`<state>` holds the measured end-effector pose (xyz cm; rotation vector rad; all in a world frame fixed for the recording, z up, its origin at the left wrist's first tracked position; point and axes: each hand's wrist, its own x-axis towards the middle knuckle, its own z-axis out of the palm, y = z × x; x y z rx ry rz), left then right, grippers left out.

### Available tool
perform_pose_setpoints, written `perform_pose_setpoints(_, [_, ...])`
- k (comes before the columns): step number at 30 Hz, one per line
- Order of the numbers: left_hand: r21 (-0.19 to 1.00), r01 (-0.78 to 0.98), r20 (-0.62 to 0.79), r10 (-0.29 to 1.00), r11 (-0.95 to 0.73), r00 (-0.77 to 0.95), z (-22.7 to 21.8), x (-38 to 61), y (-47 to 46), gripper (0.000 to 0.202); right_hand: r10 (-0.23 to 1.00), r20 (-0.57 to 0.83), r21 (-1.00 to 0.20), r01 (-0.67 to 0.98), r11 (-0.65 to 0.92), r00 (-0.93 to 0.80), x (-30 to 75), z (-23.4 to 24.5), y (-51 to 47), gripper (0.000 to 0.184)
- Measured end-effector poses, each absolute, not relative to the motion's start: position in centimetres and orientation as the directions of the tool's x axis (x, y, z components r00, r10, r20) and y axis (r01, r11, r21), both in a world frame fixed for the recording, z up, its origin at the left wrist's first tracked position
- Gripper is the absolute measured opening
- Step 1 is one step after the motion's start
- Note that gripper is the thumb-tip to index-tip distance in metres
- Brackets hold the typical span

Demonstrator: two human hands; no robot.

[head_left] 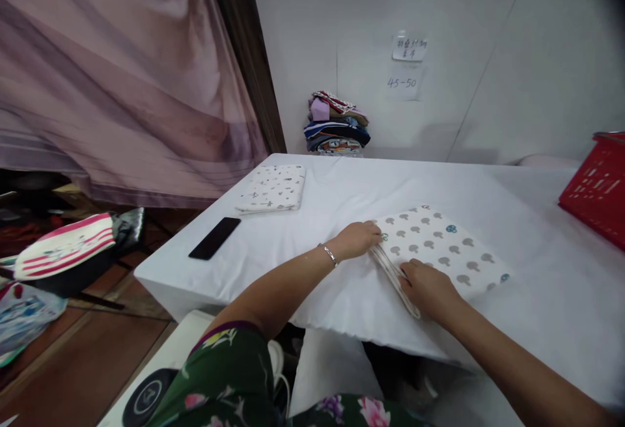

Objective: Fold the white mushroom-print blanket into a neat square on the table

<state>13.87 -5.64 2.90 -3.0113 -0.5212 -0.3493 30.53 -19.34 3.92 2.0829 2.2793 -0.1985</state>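
A white cloth (439,241) printed with grey mushroom shapes and a few blue ones lies folded in layers near the front of the table. My left hand (360,239), with a bracelet at the wrist, grips the cloth's left corner. Closed on the layered near edge is my right hand (426,286), its thumb and fingers bent over the folds. Parts of the fingers of both hands are hidden by the cloth. A second folded white cloth (276,187) with small dark prints rests at the table's far left.
A black phone (215,238) lies on the white-covered table (336,186) near its left edge. At the right edge stands a red plastic basket (598,186). Folded fabrics (336,124) are stacked against the wall behind. A pink curtain (127,69) hangs at left.
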Motion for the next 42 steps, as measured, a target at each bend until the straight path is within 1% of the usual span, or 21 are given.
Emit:
perform_pose_setpoints(3, [-0.082,0.281,0.234,0.256,-0.956,0.938,2.8,13.9,-5.3,0.018,0.981,-0.160,-0.031,0.994,0.106,-0.110,30.2,4.2,-19.2,0.021])
perform_pose_setpoints(6, [-0.126,0.264,0.233,0.230,-0.956,0.945,2.5,14.0,-5.3,0.020,0.979,-0.171,0.009,0.994,0.111,-0.108,30.0,4.4,-19.2,0.021])
perform_pose_setpoints(9, [-0.145,0.290,0.238,0.251,-0.946,0.938,2.5,14.0,-5.3,0.020,0.980,-0.169,0.027,0.994,0.109,-0.103,30.0,4.7,-19.3,0.020])
perform_pose_setpoints(13, [-0.180,0.356,0.254,0.306,-0.917,0.917,3.3,13.3,-5.6,0.021,0.985,-0.066,-0.052,0.987,0.153,-0.157,29.9,5.2,-19.9,0.018])
perform_pose_setpoints(15, [-0.180,0.361,0.250,0.312,-0.915,0.917,3.5,12.7,-5.9,0.021,0.982,-0.045,-0.071,0.982,0.178,-0.181,29.6,4.9,-20.0,0.018])
perform_pose_setpoints(19, [-0.166,0.333,0.229,0.292,-0.928,0.929,2.2,12.0,-6.1,0.019,0.985,-0.083,-0.041,0.988,0.148,-0.151,28.9,3.7,-20.1,0.019])
perform_pose_setpoints(22, [-0.165,0.371,0.255,0.323,-0.914,0.911,1.0,11.9,-6.0,0.019,0.987,-0.060,-0.033,0.989,0.144,-0.146,28.7,3.1,-20.3,0.018])
perform_pose_setpoints(25, [-0.149,0.392,0.256,0.347,-0.908,0.902,0.7,12.0,-5.9,0.018,0.986,-0.034,-0.031,0.986,0.164,-0.165,28.6,2.9,-20.6,0.016])
perform_pose_setpoints(29, [-0.068,0.407,0.290,0.372,-0.911,0.882,1.7,12.2,-6.8,0.023,0.985,0.017,0.000,0.985,0.172,-0.172,28.6,2.5,-20.9,0.018])
perform_pose_setpoints(32, [-0.007,0.375,0.333,0.352,-0.927,0.875,2.2,12.8,-8.0,0.029,0.983,0.060,0.013,0.985,0.170,-0.171,28.5,1.8,-21.0,0.020])
perform_pose_setpoints(35, [0.075,0.334,0.364,0.338,-0.939,0.868,1.9,13.3,-8.8,0.025,0.968,0.143,0.024,0.979,0.205,-0.206,28.5,1.0,-21.3,0.023])
perform_pose_setpoints(38, [0.209,0.337,0.382,0.394,-0.918,0.836,1.3,13.4,-8.8,0.020,0.919,0.267,0.045,0.956,0.290,-0.291,28.7,0.1,-22.0,0.029])
perform_pose_setpoints(40, [0.292,0.366,0.379,0.458,-0.884,0.804,1.3,13.7,-8.6,0.018,0.877,0.340,0.071,0.939,0.336,-0.339,28.9,-0.6,-22.6,0.031])
perform_pose_setpoints(42, [0.346,0.415,0.380,0.531,-0.841,0.758,1.7,14.5,-8.7,0.018,0.848,0.389,0.090,0.931,0.353,-0.359,29.0,-1.2,-23.2,0.034])
